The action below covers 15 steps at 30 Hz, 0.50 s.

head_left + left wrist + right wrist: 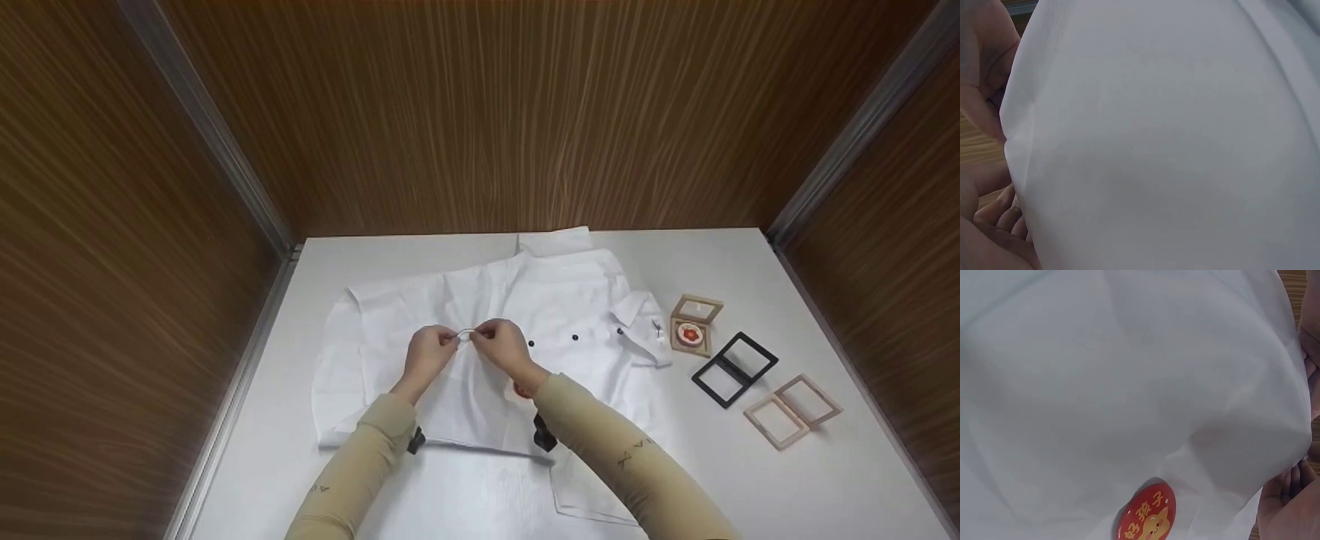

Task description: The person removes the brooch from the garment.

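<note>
A white shirt (562, 296) lies on its side across the table, its collar toward the right. Both hands meet at its front edge, lifting the cloth into a peak. My left hand (430, 352) pinches the edge between thumb and fingers. Close beside it, my right hand (504, 346) pinches the same edge. Several black buttons (575, 337) run from there toward the collar. Any button or buttonhole between the fingertips is too small to make out. A red oval badge (1148, 513) with a cartoon figure is on the shirt; raised fabric fills most of both wrist views.
To the right of the collar sits a wooden case (691, 325) with a red flower inside, its lid raised. A black hinged frame (734, 369) and a pink hinged frame (793, 411) lie nearer. Wood-grain panels (480, 112) enclose the white table (750, 487).
</note>
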Tool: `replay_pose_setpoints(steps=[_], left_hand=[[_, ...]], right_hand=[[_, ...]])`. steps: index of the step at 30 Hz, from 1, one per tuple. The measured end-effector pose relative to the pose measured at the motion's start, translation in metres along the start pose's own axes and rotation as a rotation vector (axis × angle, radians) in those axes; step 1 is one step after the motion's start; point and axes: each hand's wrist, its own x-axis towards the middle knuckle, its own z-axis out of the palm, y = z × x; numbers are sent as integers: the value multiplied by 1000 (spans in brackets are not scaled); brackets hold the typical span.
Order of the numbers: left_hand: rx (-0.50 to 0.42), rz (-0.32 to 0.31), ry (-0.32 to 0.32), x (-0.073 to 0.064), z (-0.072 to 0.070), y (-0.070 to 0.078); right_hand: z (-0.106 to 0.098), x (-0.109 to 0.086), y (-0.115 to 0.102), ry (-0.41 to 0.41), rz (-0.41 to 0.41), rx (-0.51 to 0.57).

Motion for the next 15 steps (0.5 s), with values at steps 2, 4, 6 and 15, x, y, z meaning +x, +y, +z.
replay_pose_setpoints(steps=[2, 4, 6, 15], left_hand=[[-4, -5, 2, 0, 0, 0], [-11, -11, 1, 0, 0, -1], [-16, -15, -3, 0, 1, -1], [15, -17, -21, 1, 3, -3]], right_hand=[[0, 0, -1, 5, 6, 10], [1, 1, -2, 7, 20, 24], [0, 0, -2, 0, 37, 36], [-1, 0, -1, -15, 51, 54]])
